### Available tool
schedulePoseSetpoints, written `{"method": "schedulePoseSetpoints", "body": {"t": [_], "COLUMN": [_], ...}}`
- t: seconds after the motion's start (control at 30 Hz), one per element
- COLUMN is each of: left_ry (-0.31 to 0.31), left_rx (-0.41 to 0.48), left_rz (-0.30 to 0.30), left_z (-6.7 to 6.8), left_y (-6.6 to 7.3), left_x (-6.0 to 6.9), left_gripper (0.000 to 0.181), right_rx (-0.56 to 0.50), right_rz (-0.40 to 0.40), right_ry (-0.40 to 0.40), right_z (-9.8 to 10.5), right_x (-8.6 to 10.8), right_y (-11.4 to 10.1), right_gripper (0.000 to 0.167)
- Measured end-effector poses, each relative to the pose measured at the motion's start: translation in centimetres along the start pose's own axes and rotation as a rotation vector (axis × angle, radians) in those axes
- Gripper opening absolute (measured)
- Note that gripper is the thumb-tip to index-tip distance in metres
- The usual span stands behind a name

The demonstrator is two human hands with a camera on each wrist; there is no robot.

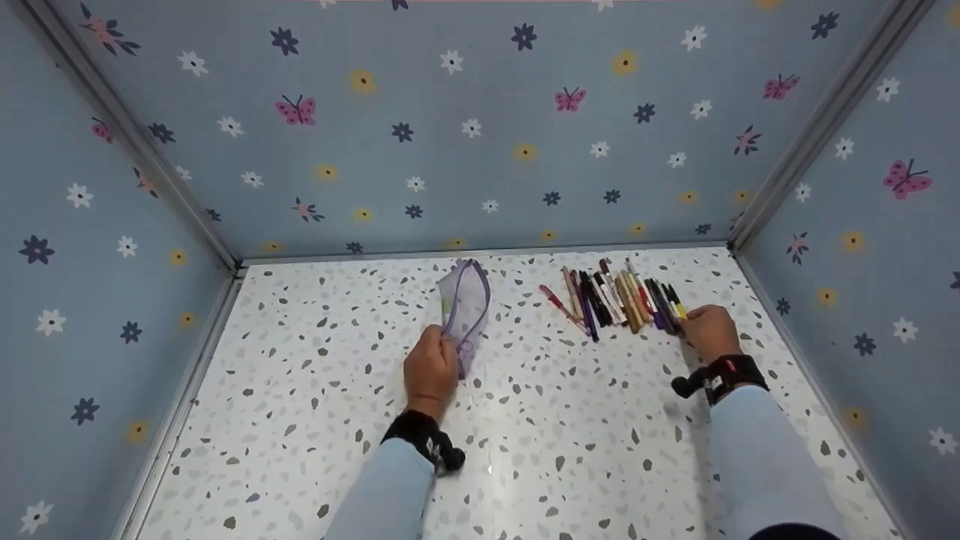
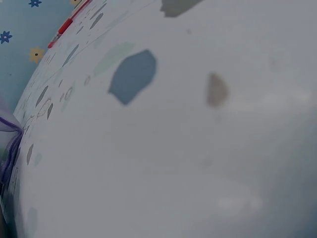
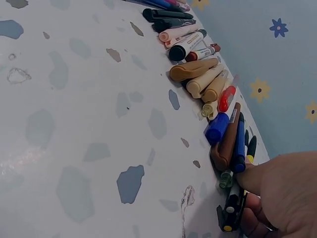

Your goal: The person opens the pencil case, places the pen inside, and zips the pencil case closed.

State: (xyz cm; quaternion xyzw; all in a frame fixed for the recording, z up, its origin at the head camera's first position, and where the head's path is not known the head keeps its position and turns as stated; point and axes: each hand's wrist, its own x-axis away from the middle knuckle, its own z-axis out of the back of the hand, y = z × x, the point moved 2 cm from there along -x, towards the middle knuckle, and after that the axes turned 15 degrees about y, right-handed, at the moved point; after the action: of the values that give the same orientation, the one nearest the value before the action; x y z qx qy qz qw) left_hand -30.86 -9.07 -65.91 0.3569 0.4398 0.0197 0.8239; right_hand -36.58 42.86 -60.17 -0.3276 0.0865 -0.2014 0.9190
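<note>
Toward the back of the speckled tabletop [image 1: 300, 431], we see the purple-trimmed pouch [image 1: 471, 304] lying left of a row of pens and markers [image 1: 631, 300]. Our hands are well apart. The left hand [image 1: 431, 369] grips the near left side of the pouch, thumb on top (the left wrist view catches only a purple edge of it). At the row's far right end, the right hand [image 1: 711, 331] has its fingers curled, and thumb and fingers pinch a black pen [image 3: 231, 210] with a yellow tip. We find a red pen [image 1: 562, 307] slanting at the row's left end, nearest the pouch. Flowered walls [image 1: 487, 94] enclose the tabletop, and black straps [image 1: 411, 429] circle both our wrists.
</note>
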Motion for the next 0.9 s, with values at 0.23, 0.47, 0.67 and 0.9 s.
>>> {"method": "schedulePoseSetpoints", "body": {"t": [0.23,0.47,0.67,0.9], "left_ry": [-0.029,-0.033,-0.049,-0.022], "left_rx": [0.005,0.027,0.065,0.074], "left_rz": [0.038,0.041,0.025,-0.011], "left_z": [0.3,0.4,0.2,0.1], "left_y": [0.0,0.2,0.2,0.1], "left_x": [-0.1,-0.2,-0.2,0.1], "left_gripper": [0.015,0.013,0.013,0.011], "right_rx": [-0.034,-0.03,-0.086,-0.162], "right_rz": [-0.01,0.007,0.045,0.094], "right_ry": [0.05,0.067,0.098,0.009], "right_z": [-0.7,0.2,0.1,-1.5], "right_x": [-0.3,0.1,0.3,2.0], "right_y": [0.2,-1.4,-4.4,-10.2], "right_gripper": [0.036,0.046,0.041,0.042]}}
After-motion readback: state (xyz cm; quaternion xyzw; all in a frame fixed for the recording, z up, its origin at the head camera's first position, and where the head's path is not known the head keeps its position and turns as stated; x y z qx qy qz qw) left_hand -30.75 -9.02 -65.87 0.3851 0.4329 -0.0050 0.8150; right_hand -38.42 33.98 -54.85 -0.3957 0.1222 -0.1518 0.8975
